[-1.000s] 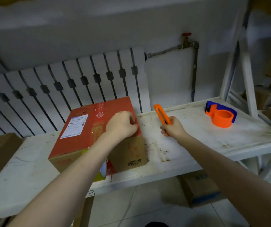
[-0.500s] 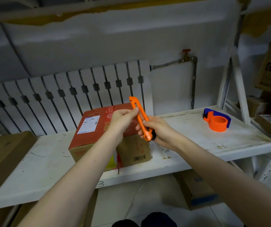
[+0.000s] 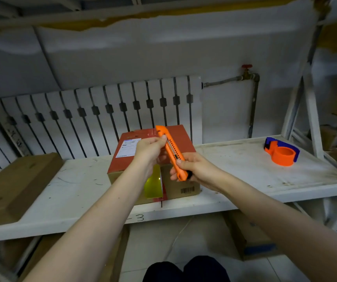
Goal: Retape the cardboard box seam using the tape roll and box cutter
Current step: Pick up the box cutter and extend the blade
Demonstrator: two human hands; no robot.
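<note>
A red-topped cardboard box [image 3: 183,139] with a white shipping label stands on the white shelf [image 3: 234,169]. Above it I hold an orange box cutter [image 3: 172,154] in both hands, tilted with its tip up and to the left. My right hand [image 3: 194,169] grips its lower handle. My left hand [image 3: 150,149] pinches the upper part near the tip. An orange tape roll in a blue-edged dispenser [image 3: 281,152] sits far right on the shelf, well away from both hands.
A flat brown cardboard box [image 3: 11,186] lies on the shelf's left end. A white radiator [image 3: 94,119] lines the wall behind. More cardboard boxes [image 3: 253,239] sit on the floor below the shelf. A white frame post [image 3: 310,110] rises at the right.
My right hand lifted the box cutter off the shelf and brought it over the box. My left hand left the box top and took hold of the cutter's upper end.
</note>
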